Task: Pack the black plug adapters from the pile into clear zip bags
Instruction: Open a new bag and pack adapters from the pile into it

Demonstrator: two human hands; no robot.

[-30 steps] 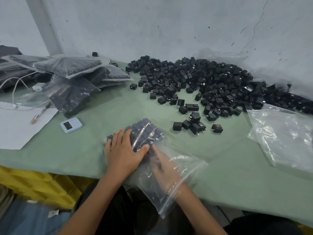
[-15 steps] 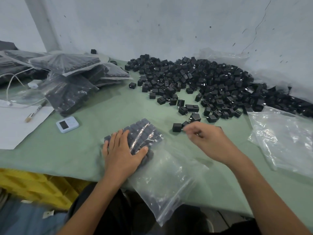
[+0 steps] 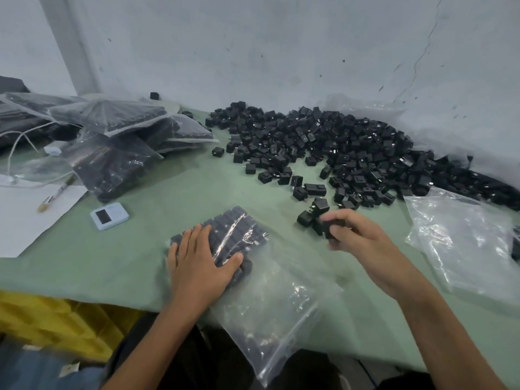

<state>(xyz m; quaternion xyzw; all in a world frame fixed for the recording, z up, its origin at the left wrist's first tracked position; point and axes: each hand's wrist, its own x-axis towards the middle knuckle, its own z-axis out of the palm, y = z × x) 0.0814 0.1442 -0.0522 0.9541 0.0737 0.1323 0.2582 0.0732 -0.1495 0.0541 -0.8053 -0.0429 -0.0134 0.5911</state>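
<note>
A clear zip bag (image 3: 270, 308) lies on the green table (image 3: 168, 209) in front of me, its far end packed with rows of black plug adapters (image 3: 236, 229). My left hand (image 3: 199, 260) lies flat on the packed end, fingers straight. My right hand (image 3: 357, 237) is to the right of the bag, fingers curled round a few loose black adapters (image 3: 323, 226) at the near edge of the big pile of adapters (image 3: 337, 147). The bag's open mouth hangs over the table's near edge.
Filled bags (image 3: 112, 142) are stacked at the back left. Empty clear bags (image 3: 464, 237) lie at the right. A small blue-white device (image 3: 109, 216), a white sheet with a pen (image 3: 56, 194) and a white cable (image 3: 19, 142) sit at the left. A wall stands behind.
My right hand came out of the bag, reached to the loose adapters at the pile's near edge and closed its fingers on some. My left hand stayed pressed on the bag.
</note>
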